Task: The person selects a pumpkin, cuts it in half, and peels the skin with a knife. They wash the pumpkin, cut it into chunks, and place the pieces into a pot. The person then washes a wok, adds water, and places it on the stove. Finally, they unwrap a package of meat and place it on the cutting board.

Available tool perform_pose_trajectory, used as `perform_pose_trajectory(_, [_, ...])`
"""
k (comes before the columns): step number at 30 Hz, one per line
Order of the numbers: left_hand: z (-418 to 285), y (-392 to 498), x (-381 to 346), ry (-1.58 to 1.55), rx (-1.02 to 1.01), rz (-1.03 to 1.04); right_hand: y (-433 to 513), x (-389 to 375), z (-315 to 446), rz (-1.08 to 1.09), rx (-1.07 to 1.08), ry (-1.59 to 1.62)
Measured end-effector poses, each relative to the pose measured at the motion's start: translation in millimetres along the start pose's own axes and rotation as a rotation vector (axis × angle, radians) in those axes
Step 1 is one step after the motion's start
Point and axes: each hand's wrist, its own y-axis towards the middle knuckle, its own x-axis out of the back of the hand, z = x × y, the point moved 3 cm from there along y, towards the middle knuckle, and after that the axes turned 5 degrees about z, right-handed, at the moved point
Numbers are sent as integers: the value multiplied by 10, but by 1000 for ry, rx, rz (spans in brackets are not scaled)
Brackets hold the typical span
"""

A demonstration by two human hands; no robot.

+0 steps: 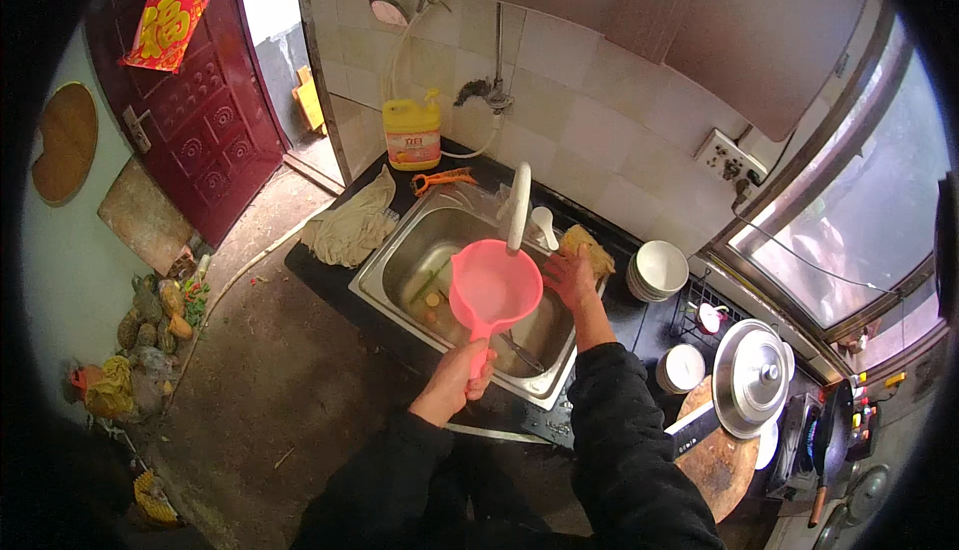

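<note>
My left hand (453, 381) grips the handle of a pink plastic water dipper (496, 280). The dipper's bowl is under the white spout of the faucet (519, 201), over a stainless steel sink (404, 250). Whether water is running cannot be made out. My right hand (573, 279) is over the sink's right rim, fingers apart, just beside a yellowish-brown scrubbing cloth or sponge (592, 246); whether they touch is unclear. Below the dipper, a dark utensil (524, 354) and small food scraps (432, 300) lie in the sink. A white spoon (545, 226) rests behind it.
A crumpled cloth (351, 224), an orange peeler (443, 180) and a yellow detergent jug (412, 134) stand left and behind. Rightward are stacked bowls (659, 269), a cleaver (693, 430) on a round chopping board (719, 467), a lidded metal pot (753, 378) and a wok (832, 430) by a lit burner.
</note>
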Motion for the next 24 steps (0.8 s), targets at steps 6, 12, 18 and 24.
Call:
perform_pose_trajectory(6, [-175,85,-33,10,34,82,306,-44,120,64,125,46])
perform_pose_trajectory(12, [-208,221,-74,-47,90,58,278,78,164,55,-44,-205])
perform_pose_trajectory(18, [-188,283,-106,-127,143,50,248,340,-1,-44,-74,-378])
perform_pose_trajectory(24, [-157,281,-147,-154,164,51,276,441,-77,-157,145,-653])
